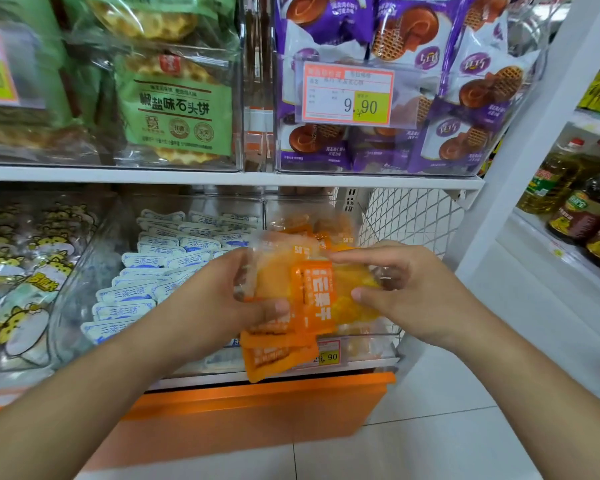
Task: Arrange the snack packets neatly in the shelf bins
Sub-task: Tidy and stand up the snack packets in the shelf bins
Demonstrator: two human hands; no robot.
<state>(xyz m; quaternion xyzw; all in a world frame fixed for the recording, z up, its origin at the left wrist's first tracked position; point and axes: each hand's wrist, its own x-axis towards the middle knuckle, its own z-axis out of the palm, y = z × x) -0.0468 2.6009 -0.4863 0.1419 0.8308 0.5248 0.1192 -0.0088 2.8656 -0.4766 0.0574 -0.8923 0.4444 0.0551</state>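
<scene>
We hold a stack of orange packets (312, 299) between both hands at the centre, just in front of the lower right bin (378, 337); our left hand (222, 296) grips the stack's nine o'clock edge, thumb curled over the front; our right hand (406, 289) pinches its three o'clock side, fingers on top, thumb below. At nine o'clock of the stack sits a bin of blue-and-white packets (146, 271); at twelve o'clock, purple packets (395, 81) behind a price tag (349, 93).

Oil bottles (582, 202) on right shelf, price tag (347, 94), tiled floor (430, 410)
</scene>
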